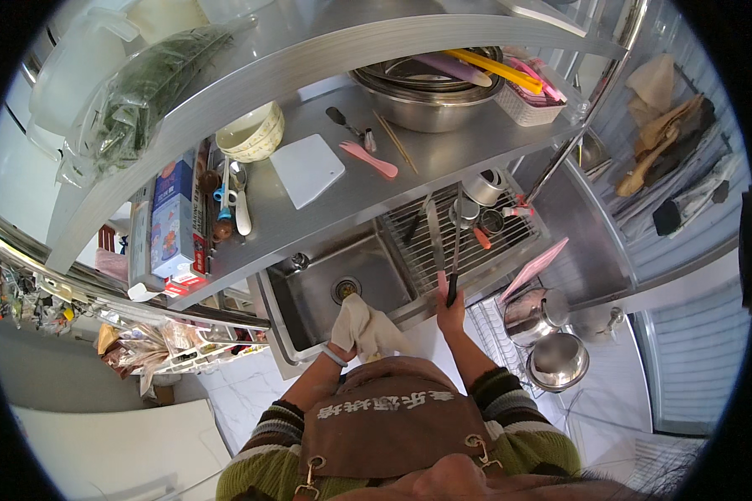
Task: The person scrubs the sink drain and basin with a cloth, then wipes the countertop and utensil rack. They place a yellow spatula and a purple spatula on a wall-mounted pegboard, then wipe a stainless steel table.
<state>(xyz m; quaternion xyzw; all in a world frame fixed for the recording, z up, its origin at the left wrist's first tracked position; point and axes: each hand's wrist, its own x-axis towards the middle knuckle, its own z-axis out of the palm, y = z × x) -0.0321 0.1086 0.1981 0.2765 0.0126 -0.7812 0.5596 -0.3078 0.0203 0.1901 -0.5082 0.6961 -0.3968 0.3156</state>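
Note:
My left hand (343,351) is mostly covered by a pale cloth (366,325), which it holds at the front edge of the steel sink (301,313). To the right, my right hand (451,312) grips the handles of two long-bladed tools together. One, with a pink handle, looks like a long knife or spatula (436,241); the other has a black handle (452,291) and a narrow dark blade. Both blades point away from me over the metal drying rack (489,247). Some food scraps lie in the sink drain (346,290).
Above the sink runs a steel shelf with a white scraper (308,170), a pink fork (368,159), patterned bowls (250,131) and steel basins (426,106). Metal cups (485,186) stand on the rack. Right of my hand are a pink board (532,269) and steel pots (529,316).

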